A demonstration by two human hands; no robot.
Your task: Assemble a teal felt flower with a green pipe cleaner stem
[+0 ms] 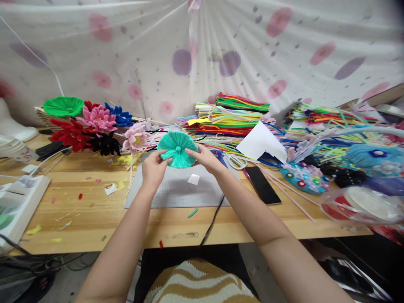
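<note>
Both hands hold up a round teal disc of pipe cleaners (177, 139), gathered at a small knob in its middle. My left hand (153, 168) pinches the disc's lower left edge, and my right hand (206, 159) grips its right edge with the thumb on the front. Fingers behind the disc are hidden. Below it lies a grey cutting mat (176, 191) with a small white paper scrap (193, 179) on it. White-handled scissors (237, 163) lie to the right of my right hand.
Pipe-cleaner flowers (98, 119) and a green disc (63, 106) stand at the left. Bundled pipe cleaners (233, 113) are stacked at the back. A black phone (261, 185) lies right of the mat, a power strip (27, 206) at the left edge, a plastic-wrapped cup (362, 204) at the right.
</note>
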